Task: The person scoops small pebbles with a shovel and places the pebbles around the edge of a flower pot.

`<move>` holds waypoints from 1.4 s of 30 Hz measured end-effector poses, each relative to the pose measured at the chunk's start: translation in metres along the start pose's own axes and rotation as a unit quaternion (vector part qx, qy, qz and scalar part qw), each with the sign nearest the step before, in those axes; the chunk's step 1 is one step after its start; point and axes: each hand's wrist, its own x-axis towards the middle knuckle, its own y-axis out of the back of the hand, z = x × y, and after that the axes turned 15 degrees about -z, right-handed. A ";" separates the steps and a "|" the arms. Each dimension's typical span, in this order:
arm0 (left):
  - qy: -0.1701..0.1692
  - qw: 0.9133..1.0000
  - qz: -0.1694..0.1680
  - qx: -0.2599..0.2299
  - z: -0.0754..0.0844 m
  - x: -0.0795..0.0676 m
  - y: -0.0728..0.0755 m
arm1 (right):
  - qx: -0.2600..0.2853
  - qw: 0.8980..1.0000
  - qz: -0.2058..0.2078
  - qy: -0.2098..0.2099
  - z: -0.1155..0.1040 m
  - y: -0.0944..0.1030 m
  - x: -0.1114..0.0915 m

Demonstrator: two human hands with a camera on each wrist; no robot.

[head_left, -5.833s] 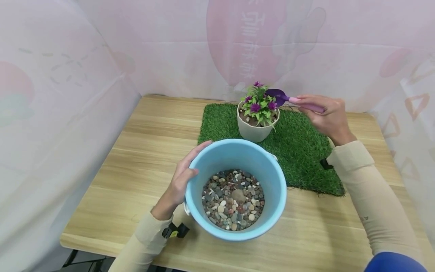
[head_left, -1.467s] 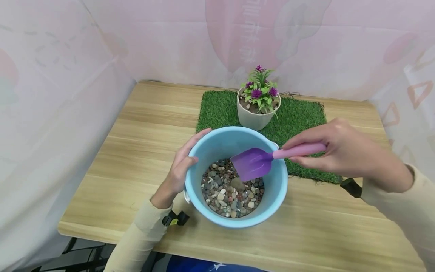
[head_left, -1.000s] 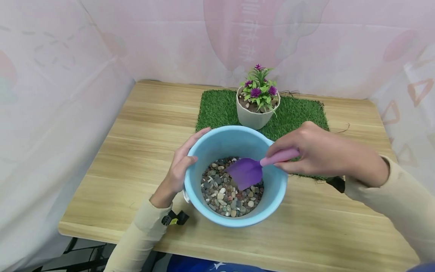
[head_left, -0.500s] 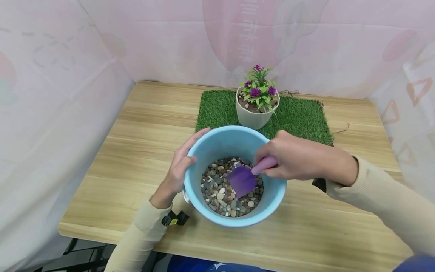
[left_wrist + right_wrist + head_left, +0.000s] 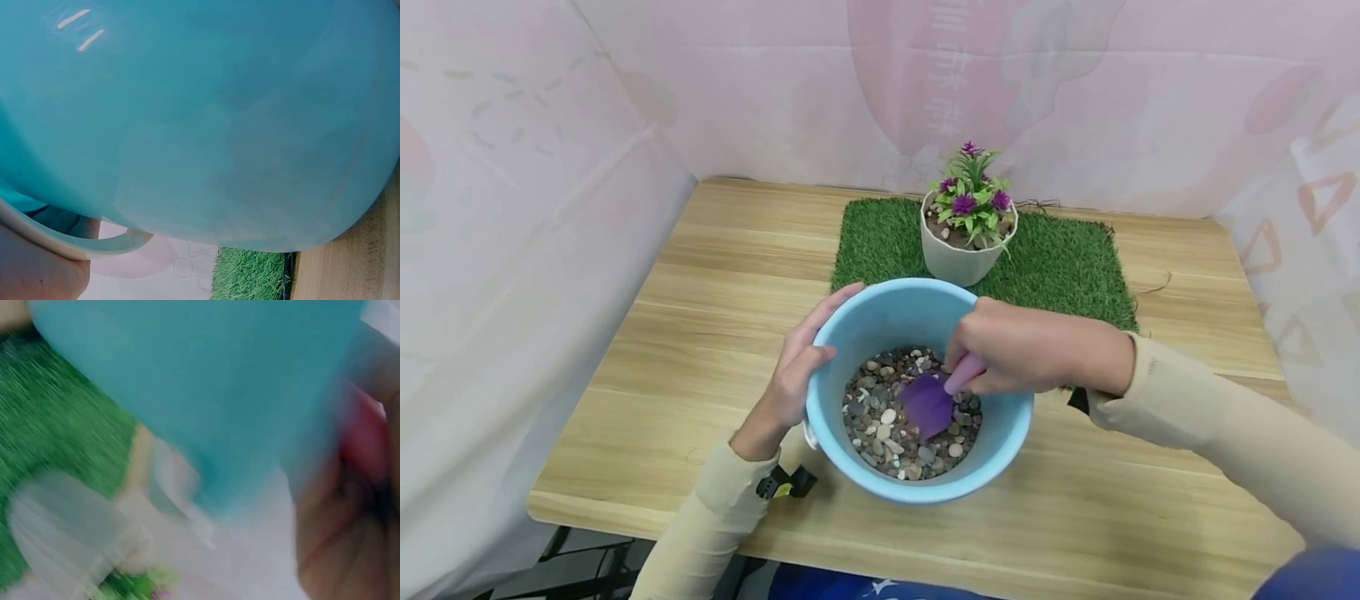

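Observation:
A light blue bucket (image 5: 919, 493) stands on the table with a bed of mixed pebbles (image 5: 887, 417) inside. My left hand (image 5: 795, 371) grips its left rim, thumb over the edge and fingers along the outer wall. In the left wrist view, the bucket's wall (image 5: 219, 125) fills most of the frame. My right hand (image 5: 1011, 346) reaches over the right rim, holding a toy garden trowel by its pink handle (image 5: 964, 373). The trowel's purple blade (image 5: 927, 406) is down among the pebbles, its tip blurred. The right wrist view is smeared by motion.
Behind the bucket, a white pot (image 5: 957, 258) holds a plant with purple flowers (image 5: 964, 204) and sits on a green artificial turf mat (image 5: 1067, 267). Both are on a wooden table (image 5: 715, 308). Pale printed cloth (image 5: 760, 108) hangs behind and at the sides.
The trowel has gone from beside the potted plant over to the bucket, then down and left into the pebbles. The left hand keeps its place on the rim.

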 end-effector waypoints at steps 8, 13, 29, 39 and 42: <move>0.005 1.000 -0.002 0.001 0.001 0.000 0.000 | -0.028 0.996 0.038 0.075 0.006 -0.020 0.016; 0.003 1.000 0.004 -0.001 0.001 -0.001 -0.001 | -0.003 0.997 0.048 0.068 0.005 -0.022 0.013; -0.004 1.000 0.000 -0.001 0.001 0.001 0.000 | 0.060 0.995 0.068 0.037 -0.005 -0.022 0.015; -0.006 1.000 0.004 0.004 -0.003 0.000 0.001 | 0.042 0.994 0.080 0.056 -0.004 -0.022 0.016; -0.006 1.000 0.005 0.002 -0.004 0.000 0.001 | 0.037 0.994 0.083 0.067 -0.004 -0.023 0.017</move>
